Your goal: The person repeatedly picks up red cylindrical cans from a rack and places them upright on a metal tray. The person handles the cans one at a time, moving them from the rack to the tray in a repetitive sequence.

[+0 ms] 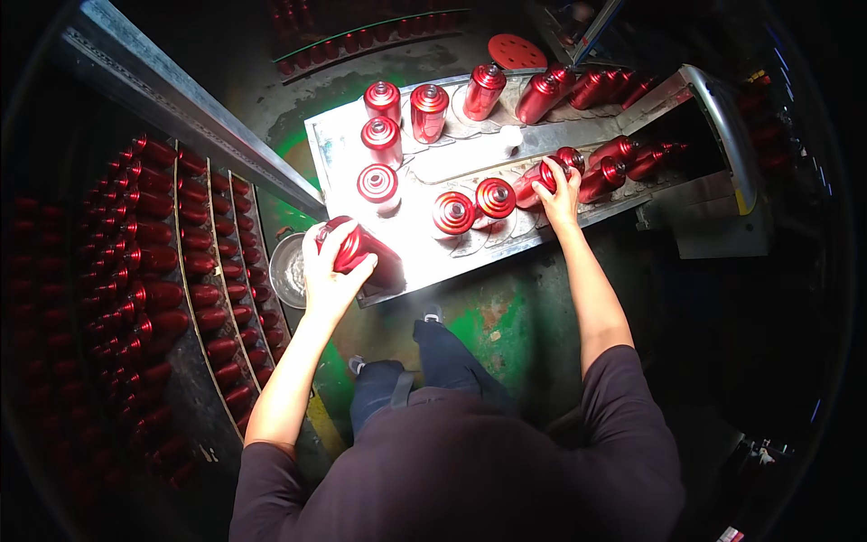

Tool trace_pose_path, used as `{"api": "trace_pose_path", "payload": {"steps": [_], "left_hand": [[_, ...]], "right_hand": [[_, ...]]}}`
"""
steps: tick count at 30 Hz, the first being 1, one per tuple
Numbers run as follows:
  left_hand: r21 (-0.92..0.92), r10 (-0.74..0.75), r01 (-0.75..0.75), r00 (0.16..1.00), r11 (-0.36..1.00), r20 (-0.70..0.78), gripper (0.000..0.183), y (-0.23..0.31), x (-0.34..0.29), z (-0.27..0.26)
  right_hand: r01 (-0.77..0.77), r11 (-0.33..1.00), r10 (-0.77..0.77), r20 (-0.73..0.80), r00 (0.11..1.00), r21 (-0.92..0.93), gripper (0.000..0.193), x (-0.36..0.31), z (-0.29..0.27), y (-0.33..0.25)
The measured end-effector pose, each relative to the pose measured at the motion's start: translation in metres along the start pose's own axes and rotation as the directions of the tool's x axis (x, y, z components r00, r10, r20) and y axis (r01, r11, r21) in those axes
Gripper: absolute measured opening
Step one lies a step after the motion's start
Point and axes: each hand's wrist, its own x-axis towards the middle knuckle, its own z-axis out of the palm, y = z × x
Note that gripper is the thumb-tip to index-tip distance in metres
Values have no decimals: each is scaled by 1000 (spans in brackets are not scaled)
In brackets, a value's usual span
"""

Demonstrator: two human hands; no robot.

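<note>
My left hand (329,275) is closed around a glossy red metal bottle (363,247) at the near left corner of the brightly lit metal bench (418,264). Farther right, my right hand (562,200) grips the top of another red bottle (526,188) in the near row. Two upright red bottles, one at the left (453,213) and one beside it (495,197), stand left of that hand. Each shows a stepped round shoulder and a small central neck. Fingers partly cover both held bottles.
More red bottles (430,113) line the bench's far and left sides, around a raised middle strip (461,161). A metal post (208,122) rises at the left, near a round metal bowl (289,271). Racks of red bottles (163,257) fill the left side. A curved metal housing (722,135) spans the right end.
</note>
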Motion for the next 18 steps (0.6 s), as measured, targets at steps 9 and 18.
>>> {"api": "trace_pose_path", "payload": {"steps": [9,18], "left_hand": [[-102,82,-64,980,993,182,67,51,7,42],[-87,150,-138,977,987,155,67,79,20,50]], "right_hand": [[-23,1000,23,140,990,0,64,24,-6,28],[20,985,-3,98,995,-173,63,39,-20,63]]}}
